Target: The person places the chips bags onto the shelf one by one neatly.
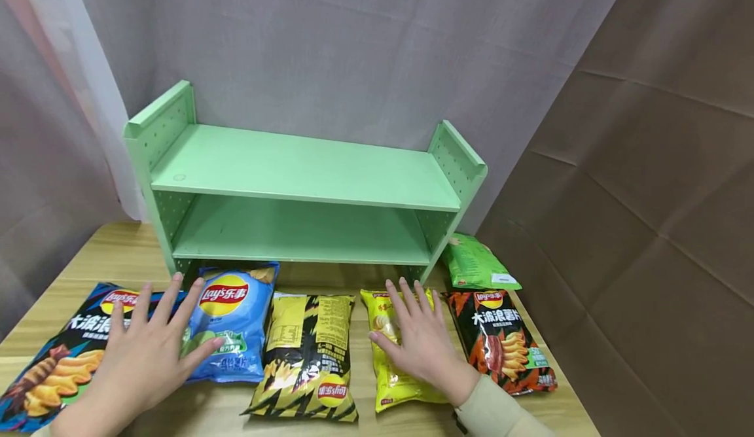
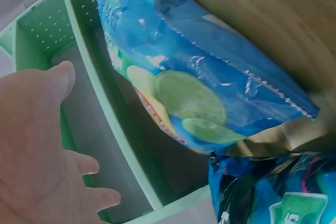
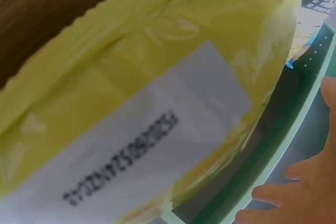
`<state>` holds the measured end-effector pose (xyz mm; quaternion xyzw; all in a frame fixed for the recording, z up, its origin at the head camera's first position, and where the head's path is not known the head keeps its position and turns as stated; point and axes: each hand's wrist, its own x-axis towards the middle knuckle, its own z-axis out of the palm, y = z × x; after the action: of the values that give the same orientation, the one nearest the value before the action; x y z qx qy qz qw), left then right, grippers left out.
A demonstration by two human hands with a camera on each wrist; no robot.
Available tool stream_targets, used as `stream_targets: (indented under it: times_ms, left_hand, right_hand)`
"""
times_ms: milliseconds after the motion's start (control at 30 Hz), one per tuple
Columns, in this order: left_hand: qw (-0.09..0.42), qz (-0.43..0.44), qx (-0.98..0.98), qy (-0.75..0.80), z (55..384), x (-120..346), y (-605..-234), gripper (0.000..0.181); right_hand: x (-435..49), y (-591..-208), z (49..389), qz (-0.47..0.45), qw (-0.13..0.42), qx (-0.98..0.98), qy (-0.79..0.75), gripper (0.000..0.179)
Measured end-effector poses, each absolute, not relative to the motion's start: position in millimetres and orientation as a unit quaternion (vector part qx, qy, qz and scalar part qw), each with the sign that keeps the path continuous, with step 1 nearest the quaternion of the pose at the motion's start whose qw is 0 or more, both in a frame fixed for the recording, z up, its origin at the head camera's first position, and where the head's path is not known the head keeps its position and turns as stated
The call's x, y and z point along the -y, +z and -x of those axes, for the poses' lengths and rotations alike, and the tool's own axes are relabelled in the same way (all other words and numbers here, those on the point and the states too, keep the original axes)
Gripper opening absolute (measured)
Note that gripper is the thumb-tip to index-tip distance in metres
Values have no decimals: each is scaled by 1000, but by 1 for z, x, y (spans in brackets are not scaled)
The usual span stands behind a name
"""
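Observation:
My left hand has its fingers spread over the blue chip bag and the dark blue-and-black chip bag. My right hand hovers with straight, parted fingers over the yellow chip bag. Between the hands lies a black-and-yellow chip bag, its logo upside down. Both palms hold nothing. In the left wrist view the blue bag with lime slices fills the middle, beside the spread left hand. The right wrist view shows the yellow bag's edge with a white date label close up.
A mint-green two-tier shelf stands at the back of the wooden table, bare on both tiers. To the right are a black-and-red chip bag and a green bag near the shelf's foot. Grey and brown cloth hangs behind.

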<state>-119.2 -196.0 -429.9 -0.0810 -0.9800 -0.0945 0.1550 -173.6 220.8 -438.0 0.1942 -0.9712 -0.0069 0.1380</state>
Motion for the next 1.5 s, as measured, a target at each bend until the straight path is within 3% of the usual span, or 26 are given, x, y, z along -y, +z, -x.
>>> stream_targets:
  times_ms: [300,567,733,933,1133,1500]
  left_hand:
    - [218,74,964,-133,127,205,-406,103]
    - [328,81,913,-229,150,221,-357,105]
    - [359,49,887,-285,169,230,-321,102]
    - [364,47,876,-312,194,238,-289,98]
    - [326,55,885,-329,213,239,-271,91]
    - [301,54,895,-324,233,239,-271,73]
  right_hand:
    - [-215,-434,170,-195,127,973,1,93]
    - [-213,-429,168,-196,105,975,2,92]
    - [-211,-427,164,-198,90,976,10,91]
    - [-212,-428,156,-191,93,977,-2,93]
    - [-218,-430,144,-178,92,980,-16,95]
    - [-216,-438,133,-151,91,984,-38,96]
